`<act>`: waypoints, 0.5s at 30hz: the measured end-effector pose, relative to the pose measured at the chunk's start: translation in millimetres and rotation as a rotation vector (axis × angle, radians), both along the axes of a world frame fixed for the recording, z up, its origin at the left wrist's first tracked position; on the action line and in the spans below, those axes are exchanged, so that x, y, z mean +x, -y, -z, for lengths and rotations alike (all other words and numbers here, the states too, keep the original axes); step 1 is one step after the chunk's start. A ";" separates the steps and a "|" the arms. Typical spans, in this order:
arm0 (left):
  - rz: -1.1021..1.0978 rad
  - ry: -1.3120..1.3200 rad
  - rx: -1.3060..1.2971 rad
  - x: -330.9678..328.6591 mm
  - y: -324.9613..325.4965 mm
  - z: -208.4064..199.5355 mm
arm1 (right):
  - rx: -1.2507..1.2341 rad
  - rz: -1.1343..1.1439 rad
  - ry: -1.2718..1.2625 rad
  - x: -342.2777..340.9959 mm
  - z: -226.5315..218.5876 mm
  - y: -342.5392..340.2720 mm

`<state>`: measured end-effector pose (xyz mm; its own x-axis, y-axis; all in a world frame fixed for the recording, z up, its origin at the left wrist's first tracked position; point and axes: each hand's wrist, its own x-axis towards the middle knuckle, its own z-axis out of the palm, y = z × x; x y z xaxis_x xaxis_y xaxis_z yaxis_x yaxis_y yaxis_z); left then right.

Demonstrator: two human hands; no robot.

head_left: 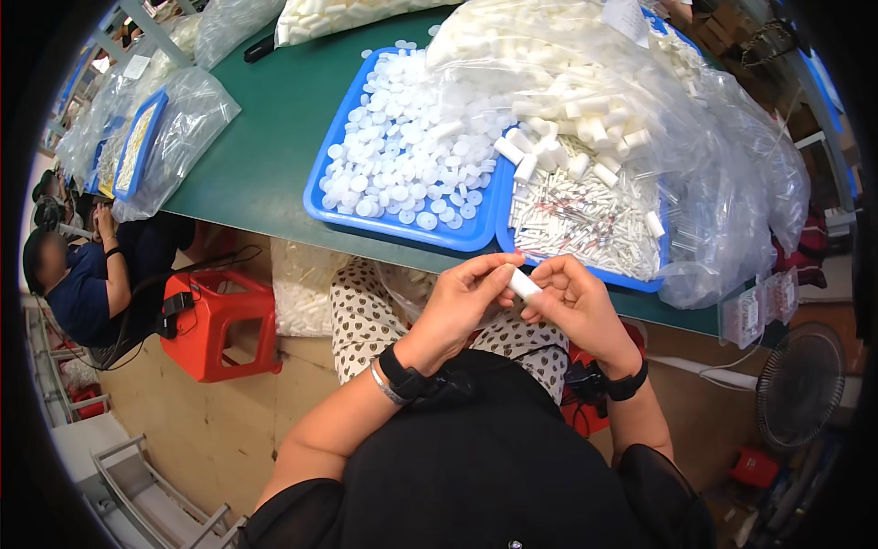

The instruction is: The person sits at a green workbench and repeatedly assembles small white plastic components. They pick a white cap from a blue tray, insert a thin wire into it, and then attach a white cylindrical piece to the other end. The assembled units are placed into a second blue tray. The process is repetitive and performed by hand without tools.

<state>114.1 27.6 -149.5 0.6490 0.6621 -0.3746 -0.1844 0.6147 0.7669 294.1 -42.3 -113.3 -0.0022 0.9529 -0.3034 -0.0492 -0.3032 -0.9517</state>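
A short white plastic cylinder (pixel 524 285) is held in front of my lap, just off the table's near edge. My left hand (pixel 457 300) pinches its upper left end between thumb and fingers. On the other end, the thumb and fingertips of my right hand (pixel 578 306) are closed. Beyond my hands a blue tray holds small white sticks (pixel 576 220), some with red and dark bits among them. White cylinders of the same look (pixel 549 151) lie at that tray's back. Beside it on the left, a second blue tray (pixel 315 197) is full of translucent white discs (pixel 402 160).
A large clear bag of white cylinders (pixel 549 59) spills onto the right tray. The green table (pixel 265 137) also bears plastic bags and a small blue tray (pixel 142 146). At left, a person (pixel 87 284) sits near a red stool (pixel 219 320). A fan (pixel 800 384) stands at right.
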 end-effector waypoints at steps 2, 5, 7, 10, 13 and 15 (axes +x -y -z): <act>0.014 -0.001 -0.016 -0.3 1.3 0.0 | -0.029 -0.039 -0.027 6.7 9.0 -1.6; 0.053 0.056 -0.032 2.7 5.5 4.1 | -0.037 -0.049 -0.017 8.1 6.0 -0.2; 0.079 0.066 0.107 6.4 6.9 -0.3 | -0.015 -0.050 -0.033 11.0 6.0 1.5; 0.067 0.098 0.145 9.0 7.8 0.4 | 0.055 -0.020 0.171 25.0 -7.0 -0.7; 0.054 0.125 0.036 6.5 3.2 5.9 | 0.238 0.209 0.863 74.3 -10.6 -17.6; 0.065 0.151 -0.009 10.0 4.8 0.1 | 0.422 0.386 1.503 117.9 -3.4 -31.8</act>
